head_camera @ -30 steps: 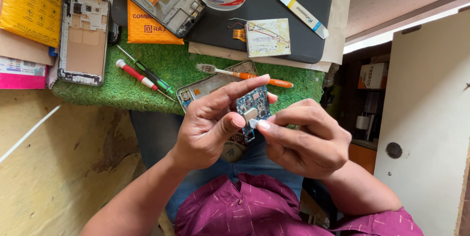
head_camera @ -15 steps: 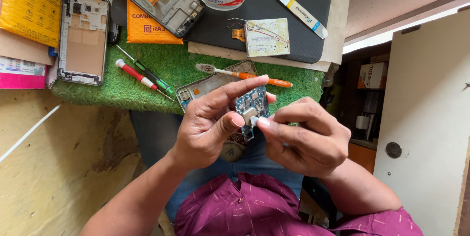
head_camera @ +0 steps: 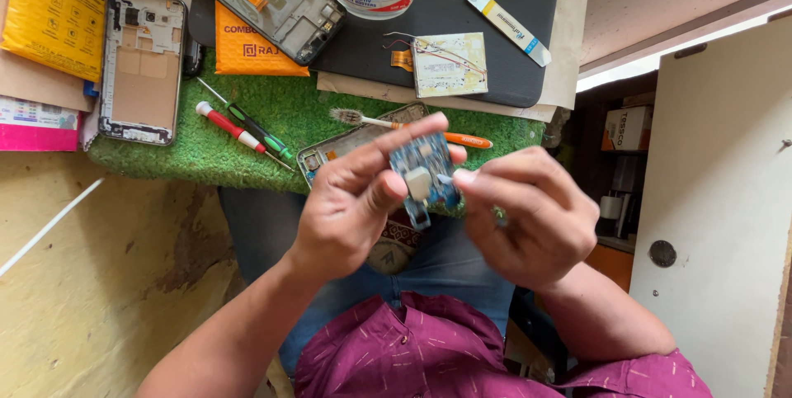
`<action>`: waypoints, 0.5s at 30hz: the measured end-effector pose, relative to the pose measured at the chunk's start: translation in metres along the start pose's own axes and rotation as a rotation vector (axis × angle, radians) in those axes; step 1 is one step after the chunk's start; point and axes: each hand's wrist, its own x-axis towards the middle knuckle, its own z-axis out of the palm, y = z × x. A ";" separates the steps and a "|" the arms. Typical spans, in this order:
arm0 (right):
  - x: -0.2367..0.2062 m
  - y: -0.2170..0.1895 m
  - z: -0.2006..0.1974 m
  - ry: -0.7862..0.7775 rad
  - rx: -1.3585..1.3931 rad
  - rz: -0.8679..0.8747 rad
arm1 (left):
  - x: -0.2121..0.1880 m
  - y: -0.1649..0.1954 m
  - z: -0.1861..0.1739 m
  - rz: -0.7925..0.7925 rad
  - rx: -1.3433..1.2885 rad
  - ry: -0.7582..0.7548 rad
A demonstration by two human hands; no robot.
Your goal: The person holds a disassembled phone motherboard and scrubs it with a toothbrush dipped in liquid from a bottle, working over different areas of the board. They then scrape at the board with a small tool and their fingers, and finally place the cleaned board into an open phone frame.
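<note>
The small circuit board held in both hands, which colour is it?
Blue, with a pale grey part; the circuit board shows best in the head view.

circuit board (head_camera: 425,174) partly hidden by fingers (head_camera: 375,169), blurred

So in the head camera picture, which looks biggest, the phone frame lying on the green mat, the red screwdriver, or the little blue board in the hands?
Largest to smallest:
1. phone frame
2. red screwdriver
3. blue circuit board, though it is held up nearer the camera, so it may really be smaller than it looks.
</note>
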 end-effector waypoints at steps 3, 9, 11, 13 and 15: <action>-0.004 0.011 0.006 0.101 0.001 0.270 | 0.010 -0.008 -0.003 -0.017 -0.213 0.146; -0.011 0.034 0.017 0.149 0.484 0.461 | 0.012 -0.020 -0.008 -0.025 -0.058 0.278; -0.012 0.036 0.017 0.132 0.469 0.453 | 0.011 -0.022 -0.009 0.003 -0.020 0.310; -0.012 0.037 0.017 0.117 0.458 0.448 | 0.010 -0.024 -0.011 0.004 0.020 0.322; -0.012 0.037 0.018 0.099 0.449 0.458 | 0.010 -0.026 -0.013 -0.002 0.031 0.332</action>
